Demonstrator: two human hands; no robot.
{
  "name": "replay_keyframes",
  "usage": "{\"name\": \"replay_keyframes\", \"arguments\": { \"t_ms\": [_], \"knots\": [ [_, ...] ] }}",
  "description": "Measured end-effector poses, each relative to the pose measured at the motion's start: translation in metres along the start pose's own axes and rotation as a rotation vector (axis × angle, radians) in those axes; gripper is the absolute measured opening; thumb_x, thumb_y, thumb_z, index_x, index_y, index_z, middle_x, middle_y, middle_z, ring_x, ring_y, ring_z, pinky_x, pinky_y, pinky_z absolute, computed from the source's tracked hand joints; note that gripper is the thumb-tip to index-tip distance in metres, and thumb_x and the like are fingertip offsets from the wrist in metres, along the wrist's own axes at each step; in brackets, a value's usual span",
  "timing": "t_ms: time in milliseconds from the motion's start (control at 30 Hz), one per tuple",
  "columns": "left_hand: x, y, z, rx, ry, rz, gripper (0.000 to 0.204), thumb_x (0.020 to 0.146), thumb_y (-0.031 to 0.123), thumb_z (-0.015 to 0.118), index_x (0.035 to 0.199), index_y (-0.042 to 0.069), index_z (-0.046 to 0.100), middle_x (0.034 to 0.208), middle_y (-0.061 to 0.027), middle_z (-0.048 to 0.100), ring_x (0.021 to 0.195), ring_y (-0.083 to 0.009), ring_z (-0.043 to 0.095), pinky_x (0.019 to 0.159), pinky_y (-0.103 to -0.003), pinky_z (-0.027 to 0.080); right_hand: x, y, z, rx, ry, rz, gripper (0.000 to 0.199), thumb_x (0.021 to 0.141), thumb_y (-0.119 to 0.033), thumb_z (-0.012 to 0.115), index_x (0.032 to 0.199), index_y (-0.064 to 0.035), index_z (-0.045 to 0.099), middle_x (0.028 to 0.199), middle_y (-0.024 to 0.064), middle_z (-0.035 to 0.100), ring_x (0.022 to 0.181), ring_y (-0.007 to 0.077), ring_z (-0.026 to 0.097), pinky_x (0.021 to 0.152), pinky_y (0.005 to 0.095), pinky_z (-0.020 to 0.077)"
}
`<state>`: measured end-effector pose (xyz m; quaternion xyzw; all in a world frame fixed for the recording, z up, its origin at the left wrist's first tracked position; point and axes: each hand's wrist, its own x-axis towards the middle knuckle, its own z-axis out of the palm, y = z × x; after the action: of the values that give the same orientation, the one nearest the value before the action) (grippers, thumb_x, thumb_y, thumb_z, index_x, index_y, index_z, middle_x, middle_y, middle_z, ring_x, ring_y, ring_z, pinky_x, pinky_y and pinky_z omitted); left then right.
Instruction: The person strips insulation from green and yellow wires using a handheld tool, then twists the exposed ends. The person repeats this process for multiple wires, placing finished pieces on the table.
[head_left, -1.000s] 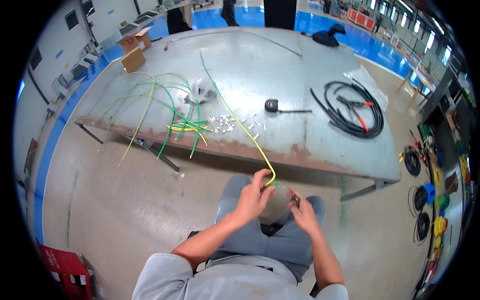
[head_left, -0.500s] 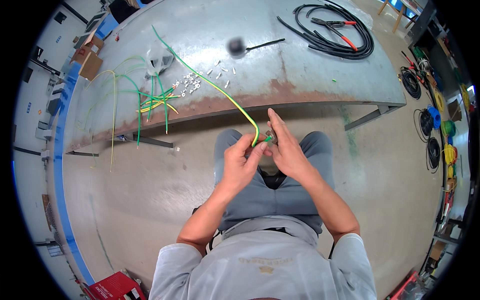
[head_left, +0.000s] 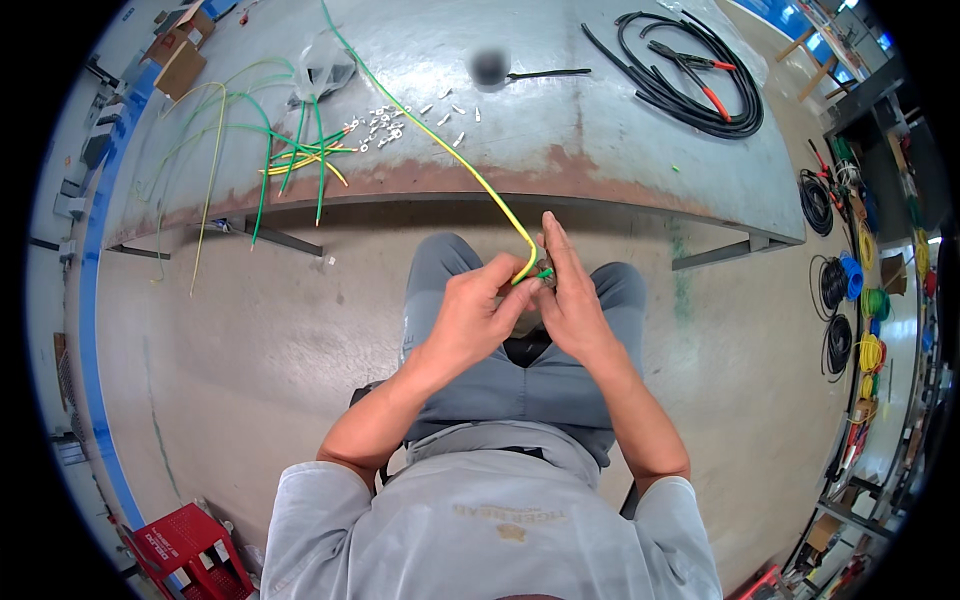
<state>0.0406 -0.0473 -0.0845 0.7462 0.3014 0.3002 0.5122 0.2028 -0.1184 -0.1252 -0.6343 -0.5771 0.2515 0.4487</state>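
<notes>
Between thumb and fingers, my left hand pinches a green-and-yellow wire close to its near end. From there the wire bends and runs up over the bench toward the far left. Opposite it, my right hand has its fingers stretched forward and pressed together, palm turned to the left hand. A small dark metallic thing sits against that palm; its kind is mostly hidden. The wire's green end meets it between the two hands, above my lap.
On the metal bench lie loose cable lugs, cut green and yellow wires, a plastic bag and a black cable coil with red-handled cutters on it. A red stool stands at lower left; wire coils line the right.
The view has shifted a little, so the bench sits higher in it. Both hands keep nearly the same hold; the wire bends more sharply beside my left hand.
</notes>
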Motion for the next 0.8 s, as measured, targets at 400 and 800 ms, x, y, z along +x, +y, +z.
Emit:
{"name": "replay_keyframes", "arguments": {
  "t_ms": [400, 800],
  "knots": [
    [-0.001, 0.006, -0.004, -0.003, -0.002, -0.009, 0.010, 0.101, 0.004, 0.069, 0.107, -0.003, 0.067, 0.083, -0.0079, 0.073, 0.079, -0.0151, 0.076, 0.067, -0.029, 0.057, 0.002, -0.004, 0.001, -0.086, 0.073, -0.110, 0.080, 0.085, 0.009, 0.063, 0.160, -0.0038, 0.039, 0.148, 0.0259, 0.052, 0.131, 0.0462, 0.056, 0.107, 0.0491, 0.0490],
    [-0.005, 0.005, -0.004, 0.015, -0.046, 0.027, 0.014, 0.102, 0.003, 0.067, 0.114, -0.003, 0.068, 0.088, -0.0085, 0.073, 0.080, -0.0136, 0.075, 0.069, -0.029, 0.058, -0.001, -0.011, -0.002, -0.456, 0.237, -0.120, 0.041, 0.073, -0.010, 0.079, 0.112, -0.0041, 0.069, 0.123, 0.0172, 0.065, 0.120, 0.0353, 0.061, 0.100, 0.0490, 0.0469]
  ]
}}
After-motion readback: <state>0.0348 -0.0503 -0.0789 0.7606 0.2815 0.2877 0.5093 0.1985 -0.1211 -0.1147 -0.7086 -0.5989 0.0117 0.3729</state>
